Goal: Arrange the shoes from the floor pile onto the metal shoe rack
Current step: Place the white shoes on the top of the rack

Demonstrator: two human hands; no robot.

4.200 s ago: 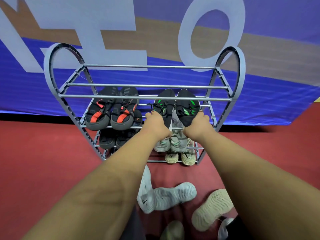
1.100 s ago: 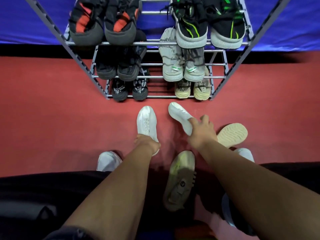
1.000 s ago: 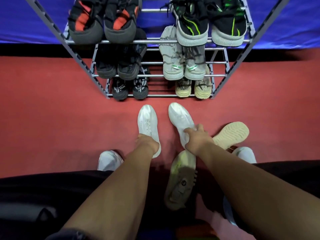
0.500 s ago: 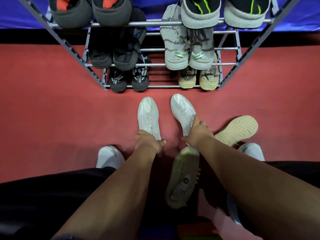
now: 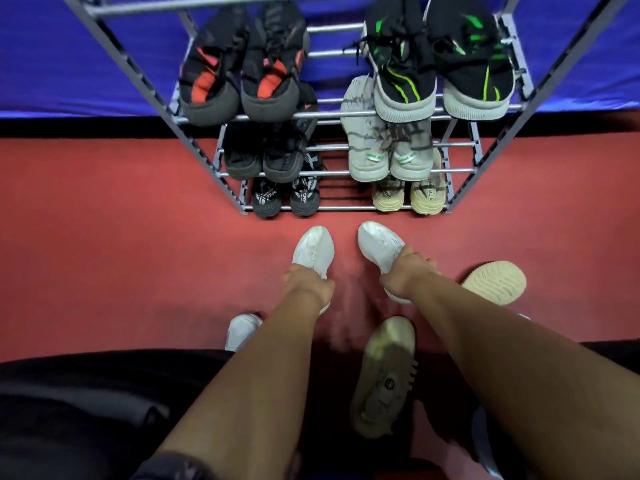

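Note:
Two white shoes point toward the metal shoe rack (image 5: 346, 114) just in front of its bottom shelf. My left hand (image 5: 308, 282) grips the heel end of the left white shoe (image 5: 313, 249). My right hand (image 5: 407, 271) grips the heel end of the right white shoe (image 5: 379, 245), which looks slightly lifted and tilted. The rack holds a black-and-red pair (image 5: 239, 74), a black-and-green pair (image 5: 440, 71), a grey pair (image 5: 384, 147), a dark pair (image 5: 263, 154), a small black pair (image 5: 284, 197) and a beige pair (image 5: 408, 194).
On the red floor lie a beige shoe sole-up (image 5: 495, 282) at the right, a pale shoe on its side (image 5: 384, 375) between my arms, and a white shoe tip (image 5: 242, 329) at the left. A blue banner (image 5: 69, 57) hangs behind the rack.
Since the first frame my hands have left the black-and-green pair on the rack and dropped to the floor. Both hands now hold the white shoes, which have shifted a little toward the rack.

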